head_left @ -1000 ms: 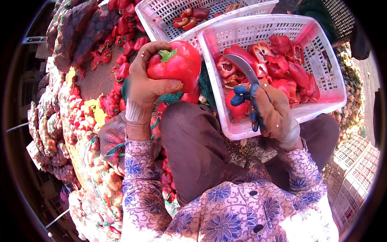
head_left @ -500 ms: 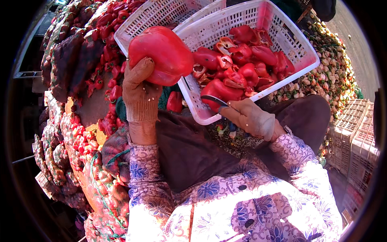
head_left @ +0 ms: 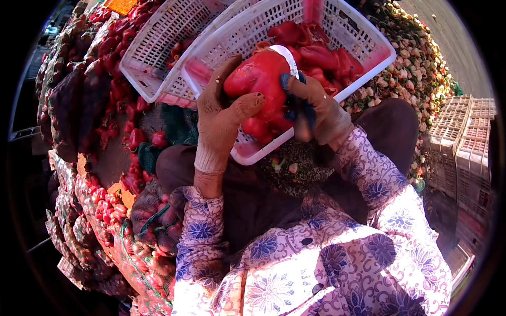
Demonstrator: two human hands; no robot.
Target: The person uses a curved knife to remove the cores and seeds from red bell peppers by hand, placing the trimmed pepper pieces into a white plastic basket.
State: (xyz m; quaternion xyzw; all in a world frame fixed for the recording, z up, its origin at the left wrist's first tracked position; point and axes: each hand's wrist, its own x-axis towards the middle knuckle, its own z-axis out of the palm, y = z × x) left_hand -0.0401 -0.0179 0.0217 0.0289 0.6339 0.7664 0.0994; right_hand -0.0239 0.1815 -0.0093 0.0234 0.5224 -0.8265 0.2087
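While the knees spread in front of the shirt, both gloved hands meet just beyond them, over the near part of a white crate. The left hand is part-open, curled around a big red pepper, with its thumb across the near side. The right hand is closed on a curved knife, its handle mostly hidden by the fingers. The blade curves around the pepper's far right side; whether it has bitten in, I cannot tell. This looks like the start of a cut, which calls for a firm left hold and fingertips clear of the edge. Below the pepper, the crate's rim leaves little elbow room, and behind it lie cut red peppers. A second crate adjoins on the left, with a netted sack near the left sleeve. Farther right are stacked crates and a heap of trimmings.
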